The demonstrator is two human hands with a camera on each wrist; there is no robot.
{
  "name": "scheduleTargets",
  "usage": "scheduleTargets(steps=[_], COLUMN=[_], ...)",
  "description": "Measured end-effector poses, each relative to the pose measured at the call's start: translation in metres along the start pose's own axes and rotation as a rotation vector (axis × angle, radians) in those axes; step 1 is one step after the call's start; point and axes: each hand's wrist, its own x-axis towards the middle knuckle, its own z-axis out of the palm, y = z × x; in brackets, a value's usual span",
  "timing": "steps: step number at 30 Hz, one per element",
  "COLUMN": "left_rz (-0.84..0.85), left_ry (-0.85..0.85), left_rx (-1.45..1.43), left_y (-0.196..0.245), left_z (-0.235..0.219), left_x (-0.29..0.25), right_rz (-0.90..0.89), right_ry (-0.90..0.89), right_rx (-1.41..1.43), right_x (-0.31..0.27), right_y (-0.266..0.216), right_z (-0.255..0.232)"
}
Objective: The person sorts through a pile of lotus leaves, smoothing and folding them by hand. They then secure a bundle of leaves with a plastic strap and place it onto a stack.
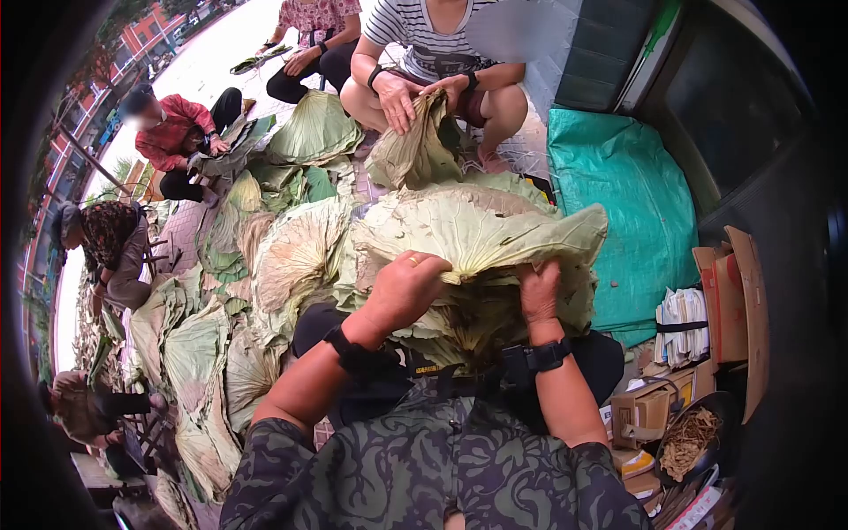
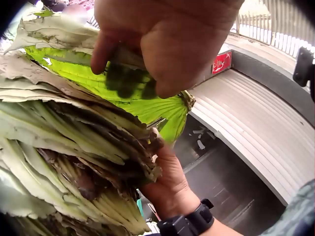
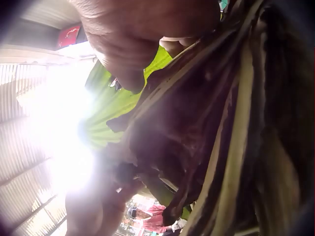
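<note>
A large pale-green dried lotus leaf (image 1: 477, 234) is spread at the top of a thick folded stack of lotus leaves (image 2: 64, 162) over the person's lap. My left hand (image 1: 402, 296) pinches the leaf near its centre, where the veins meet; in the left wrist view, finger shadows show through the bright leaf (image 2: 167, 113). At the stack's right side my right hand (image 1: 539, 296) grips the leaf edges, its fingertips partly hidden among the layers. Dark folded leaves (image 3: 197, 128) fill much of the right wrist view below that hand.
Opposite, a person in a striped shirt (image 1: 442, 44) holds another lotus leaf (image 1: 415, 146). Spread leaves (image 1: 296, 247) cover the ground leftward, with other people sitting beyond. A green tarp (image 1: 618, 212) lies to the right, near cardboard boxes (image 1: 649, 411) and a black basin (image 1: 729, 424).
</note>
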Motion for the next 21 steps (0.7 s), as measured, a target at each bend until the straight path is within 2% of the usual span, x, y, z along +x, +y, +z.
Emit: scheduleTargets(steps=[1, 2, 3, 5, 6, 9, 11, 12, 14, 16, 19, 21], left_rz=[-0.002, 0.047, 0.097, 0.115, 0.1, 0.094, 0.016, 0.004, 0.028, 0.043, 0.026, -0.012], left_ry=[-0.009, 0.033, 0.075, 0.091, 0.135, 0.18, 0.06, 0.07, 0.083, 0.092, 0.047, 0.021], left_rx=[-0.005, 0.07, 0.147, 0.217, 0.293, 0.375, 0.132, 0.103, 0.075, 0.055, -0.051, -0.129], left_y=[0.001, 0.001, 0.001, 0.006, 0.01, 0.01, 0.007, 0.006, 0.002, 0.003, 0.002, 0.002], left_z=[0.001, 0.001, 0.0, 0.003, 0.006, 0.027, 0.044, 0.049, 0.05, 0.047, 0.043, 0.044], left_x=[0.001, 0.006, 0.01, 0.016, 0.02, 0.022, 0.021, 0.021, 0.022, 0.021, 0.022, 0.02], right_rz=[0.104, -0.052, -0.045, 0.286, 0.267, 0.278, 0.319, 0.313, 0.265, 0.299, 0.282, 0.353], right_ry=[-0.006, -0.07, -0.068, 0.064, 0.019, 0.009, 0.051, 0.063, 0.145, 0.171, 0.266, 0.369], right_rx=[0.1, -0.317, -0.315, 0.751, 0.846, 0.87, 0.809, 0.731, 0.629, 0.619, 0.608, 0.329], right_x=[0.001, 0.001, 0.002, 0.014, 0.019, 0.024, 0.024, 0.022, 0.019, 0.016, 0.014, 0.01], right_y=[0.01, 0.043, 0.018, -0.033, -0.039, -0.041, -0.041, -0.037, -0.024, -0.008, -0.019, -0.035], right_z=[-0.01, -0.02, -0.019, -0.021, -0.025, -0.033, -0.032, -0.032, -0.031, -0.036, -0.033, -0.037])
